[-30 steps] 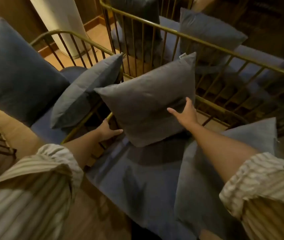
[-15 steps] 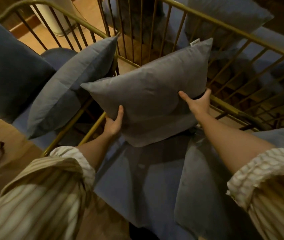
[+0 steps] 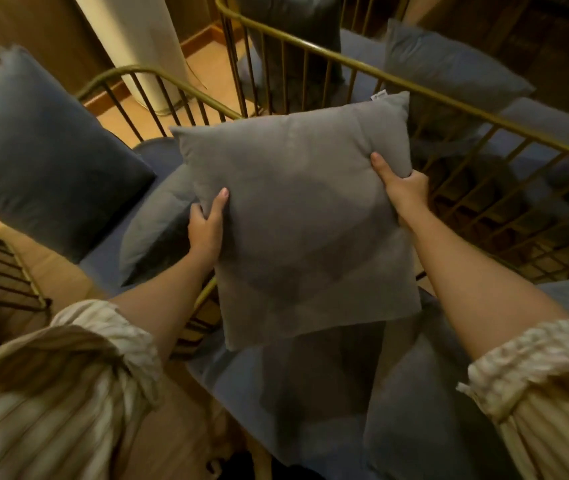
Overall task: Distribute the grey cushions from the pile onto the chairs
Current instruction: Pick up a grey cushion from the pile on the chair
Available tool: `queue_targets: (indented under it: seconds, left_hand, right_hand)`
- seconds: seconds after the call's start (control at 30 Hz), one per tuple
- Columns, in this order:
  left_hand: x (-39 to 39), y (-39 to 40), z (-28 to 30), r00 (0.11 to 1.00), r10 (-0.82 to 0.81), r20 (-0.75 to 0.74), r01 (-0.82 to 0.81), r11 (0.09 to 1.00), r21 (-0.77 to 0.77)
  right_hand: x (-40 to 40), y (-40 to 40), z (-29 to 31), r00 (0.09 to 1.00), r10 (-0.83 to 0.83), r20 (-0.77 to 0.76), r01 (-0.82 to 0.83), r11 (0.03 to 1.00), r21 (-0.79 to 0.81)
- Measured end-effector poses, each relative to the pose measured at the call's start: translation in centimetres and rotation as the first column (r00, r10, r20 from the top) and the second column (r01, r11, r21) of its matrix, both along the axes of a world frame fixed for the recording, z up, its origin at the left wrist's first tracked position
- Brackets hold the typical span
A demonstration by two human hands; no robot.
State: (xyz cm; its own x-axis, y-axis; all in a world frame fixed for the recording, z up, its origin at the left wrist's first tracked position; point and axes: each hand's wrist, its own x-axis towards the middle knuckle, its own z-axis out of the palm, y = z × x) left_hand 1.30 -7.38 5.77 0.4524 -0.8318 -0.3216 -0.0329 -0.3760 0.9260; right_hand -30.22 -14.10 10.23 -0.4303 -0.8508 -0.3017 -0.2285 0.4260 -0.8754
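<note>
A square grey cushion (image 3: 304, 216) is held up in the air in front of me, over a chair's blue seat (image 3: 276, 393). My left hand (image 3: 207, 226) grips its left edge and my right hand (image 3: 401, 185) pinches its right edge near the top corner. A second grey cushion (image 3: 418, 403) leans at the right of that same seat. Another grey cushion (image 3: 158, 230) rests on the neighbouring chair to the left, partly hidden by the held one. The chairs have gold wire backs (image 3: 484, 119).
A large dark blue cushion (image 3: 37, 157) lies at the far left. More cushions (image 3: 449, 67) sit on chairs behind the gold rail. A white column (image 3: 137, 43) rises from the wooden floor at the back. Another wire chair frame (image 3: 2, 275) shows at the left edge.
Both hands closed on the cushion's sides and lifted it off the chair back toward me; it now hangs upright and closer to the camera.
</note>
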Motion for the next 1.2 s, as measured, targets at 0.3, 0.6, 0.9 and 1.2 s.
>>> queue_targets:
  seconds: [0.3,0.6,0.9,1.2]
  left_hand:
    - [12.0,-2.4,10.3,0.987,0.067,0.145,-0.05,0.991,-0.122]
    - [30.3,-7.0,12.1,0.952,0.209,0.223,-0.19,0.976,-0.102]
    - [48.1,-16.4,7.9,0.97,0.191,0.152,-0.214,0.965,0.153]
    - [51.8,-23.8,0.2,0.983,0.156,0.093,-0.18,0.906,0.383]
  right_hand:
    - [10.8,-4.4,11.4,0.987,0.157,0.022,-0.148,0.965,-0.216]
    - [29.7,-10.3,16.0,0.917,0.399,-0.004,-0.39,0.896,-0.212]
    - [47.5,-20.2,11.3,0.899,0.438,-0.02,-0.438,0.893,-0.099]
    - [52.8,-25.9,1.0,0.962,0.272,0.005,-0.271,0.961,0.05]
